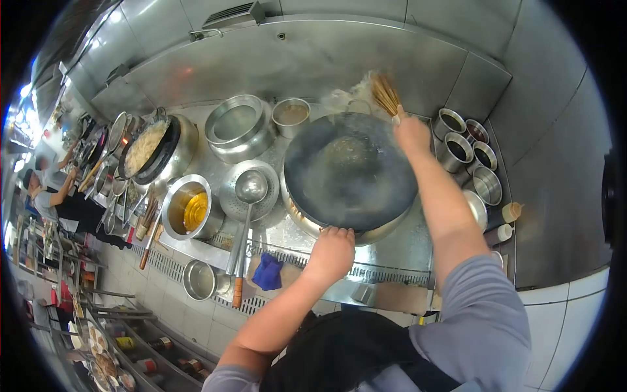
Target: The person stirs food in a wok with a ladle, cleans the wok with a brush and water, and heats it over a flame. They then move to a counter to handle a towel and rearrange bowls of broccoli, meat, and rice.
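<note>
A large dark wok [307, 170] sits on the burner in front of me, with steam over its bowl. My left hand [333, 251] is closed on the wok's near edge; whether it grips a handle there is hidden by the fingers. Beyond the wok's far right side, my right hand [413, 135] is wrapped round the base of a bamboo wok brush [384, 91]. The brush bristles point up and away, with water splashing or steam beside them at the back of the stove.
Left of the wok, a ladle [251, 187] rests on a perforated strainer [228, 202]. A pot of oil [174, 225], a lidded-looking steel pot [238, 147] and a blue cloth [267, 272] are nearby. Sauce containers [455, 157] line the right side. Other people [49, 199] work far left.
</note>
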A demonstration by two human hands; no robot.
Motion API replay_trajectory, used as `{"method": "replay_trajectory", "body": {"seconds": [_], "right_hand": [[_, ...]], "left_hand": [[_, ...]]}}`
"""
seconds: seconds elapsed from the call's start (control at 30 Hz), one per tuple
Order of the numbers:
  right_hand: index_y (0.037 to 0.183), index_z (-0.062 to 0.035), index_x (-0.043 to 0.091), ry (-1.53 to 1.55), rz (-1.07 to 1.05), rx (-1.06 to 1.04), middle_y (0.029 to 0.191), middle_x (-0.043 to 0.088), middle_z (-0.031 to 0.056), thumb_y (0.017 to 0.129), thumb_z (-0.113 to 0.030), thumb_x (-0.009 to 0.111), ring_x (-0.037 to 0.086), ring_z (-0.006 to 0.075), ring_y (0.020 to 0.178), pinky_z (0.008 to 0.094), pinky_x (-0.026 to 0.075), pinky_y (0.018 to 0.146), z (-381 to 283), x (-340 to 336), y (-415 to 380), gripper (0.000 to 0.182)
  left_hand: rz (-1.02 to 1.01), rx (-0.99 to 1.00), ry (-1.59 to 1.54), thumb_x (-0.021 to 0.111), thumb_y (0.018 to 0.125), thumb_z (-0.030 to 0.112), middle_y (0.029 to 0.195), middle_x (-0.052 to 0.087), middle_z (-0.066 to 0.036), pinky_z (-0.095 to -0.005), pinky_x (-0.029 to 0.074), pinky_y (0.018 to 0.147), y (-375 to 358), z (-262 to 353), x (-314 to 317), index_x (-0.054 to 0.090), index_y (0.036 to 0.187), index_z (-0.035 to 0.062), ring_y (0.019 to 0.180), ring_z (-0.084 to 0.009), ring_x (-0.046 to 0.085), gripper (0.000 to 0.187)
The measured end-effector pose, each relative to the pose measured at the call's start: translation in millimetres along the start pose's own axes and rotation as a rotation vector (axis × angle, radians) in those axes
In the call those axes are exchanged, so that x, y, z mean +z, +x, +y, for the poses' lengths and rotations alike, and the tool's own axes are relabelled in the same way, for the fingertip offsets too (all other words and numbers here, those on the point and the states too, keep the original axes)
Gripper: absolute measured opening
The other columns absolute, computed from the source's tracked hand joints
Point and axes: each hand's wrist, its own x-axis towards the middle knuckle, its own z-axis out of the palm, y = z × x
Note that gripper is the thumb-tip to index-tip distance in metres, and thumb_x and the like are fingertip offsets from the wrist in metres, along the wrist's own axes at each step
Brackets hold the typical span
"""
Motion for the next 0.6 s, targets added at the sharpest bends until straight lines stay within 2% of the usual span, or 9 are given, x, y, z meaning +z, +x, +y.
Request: {"method": "replay_trajectory", "body": {"seconds": [0.07,0.1,0.17,0.2,0.27,0.33,0.4,0.47,0.6], "right_hand": [[0.121,-0.0119,0.055,-0.015,-0.118,-0.020,0.091,0.065,0.0130,0.086,-0.023,0.052,0.064,0.0317,0.084,0.0420,0.051,0.072,8.1,32.2,-1.3,0.037],[0.125,-0.0150,0.054,-0.037,-0.230,-0.041,0.095,0.066,0.0143,0.085,-0.025,0.052,0.063,0.0327,0.086,0.0430,0.050,0.075,8.6,39.7,-3.8,0.040],[0.127,-0.0178,0.052,0.044,-0.197,-0.079,0.094,0.066,0.0155,0.083,-0.027,0.055,0.063,0.0336,0.088,0.0434,0.050,0.076,11.0,-10.5,-24.6,0.045],[0.130,-0.0206,0.050,0.127,-0.184,-0.102,0.094,0.066,0.0168,0.081,-0.029,0.058,0.063,0.0344,0.090,0.0438,0.050,0.076,14.6,-40.6,-45.7,0.050],[0.127,-0.0211,0.053,0.251,-0.250,-0.174,0.105,0.064,0.0168,0.079,-0.032,0.058,0.061,0.0348,0.095,0.0428,0.049,0.082,44.3,-75.6,-87.8,0.050],[0.132,-0.0240,0.049,0.329,-0.439,-0.303,0.109,0.063,0.0155,0.076,-0.032,0.062,0.061,0.0347,0.096,0.0412,0.048,0.084,86.2,-91.5,-133.2,0.058],[0.132,-0.0242,0.049,0.246,-0.823,-0.337,0.107,0.065,0.0145,0.075,-0.028,0.064,0.063,0.0288,0.094,0.0358,0.049,0.083,106.8,-134.2,-170.6,0.060],[0.130,-0.0141,0.052,0.553,-0.891,-0.055,0.109,0.065,0.0118,0.075,-0.017,0.063,0.063,0.0187,0.094,0.0289,0.047,0.085,117.9,-164.0,-195.2,0.057],[0.131,-0.0151,0.051,0.830,-0.798,-0.052,0.108,0.065,0.0099,0.074,-0.013,0.064,0.060,0.0129,0.094,0.0244,0.044,0.085,159.8,-169.4,-238.4,0.059]], "left_hand": [[-0.194,-0.057,-0.002,0.049,0.088,0.023,0.088,0.066,-0.012,-0.0386,0.047,0.081,13.3,2.0,-5.2,0.065,0.087,0.0010,0.090,-0.0269,0.062,0.027],[-0.192,-0.061,0.002,0.049,0.088,0.023,0.088,0.066,-0.012,-0.0386,0.047,0.081,18.5,3.1,-5.3,0.065,0.087,0.0010,0.090,-0.0269,0.062,0.027],[-0.261,-0.077,-0.063,0.051,0.088,0.027,0.074,0.066,-0.009,-0.0390,0.048,0.070,32.7,5.7,-3.3,0.064,0.072,0.0064,0.074,-0.0262,0.064,0.029],[-0.252,-0.088,-0.067,0.051,0.088,0.027,0.074,0.066,-0.009,-0.0390,0.048,0.070,34.0,6.3,4.2,0.064,0.072,0.0064,0.074,-0.0262,0.064,0.029],[-0.054,-0.108,-0.073,0.055,0.086,0.031,0.068,0.064,-0.008,-0.0399,0.048,0.065,33.1,5.8,24.9,0.064,0.072,0.0086,0.064,-0.0266,0.063,0.028],[-0.027,-0.117,-0.056,0.057,0.085,0.032,0.067,0.064,-0.008,-0.0396,0.048,0.064,21.2,5.1,26.9,0.064,0.071,0.0088,0.064,-0.0265,0.063,0.028],[0.007,-0.128,-0.043,0.059,0.083,0.033,0.066,0.063,-0.008,-0.0394,0.048,0.064,2.6,7.6,22.7,0.063,0.070,0.0090,0.064,-0.0265,0.062,0.028],[0.000,-0.083,-0.073,0.062,0.081,0.034,0.064,0.061,-0.008,-0.0386,0.047,0.062,-19.9,15.9,8.4,0.061,0.066,0.0086,0.064,-0.0264,0.062,0.029],[0.104,-0.065,-0.177,0.065,0.078,0.033,0.062,0.059,-0.008,-0.0382,0.047,0.061,-43.7,23.0,-20.4,0.058,0.062,0.0074,0.061,-0.0271,0.061,0.031]]}}
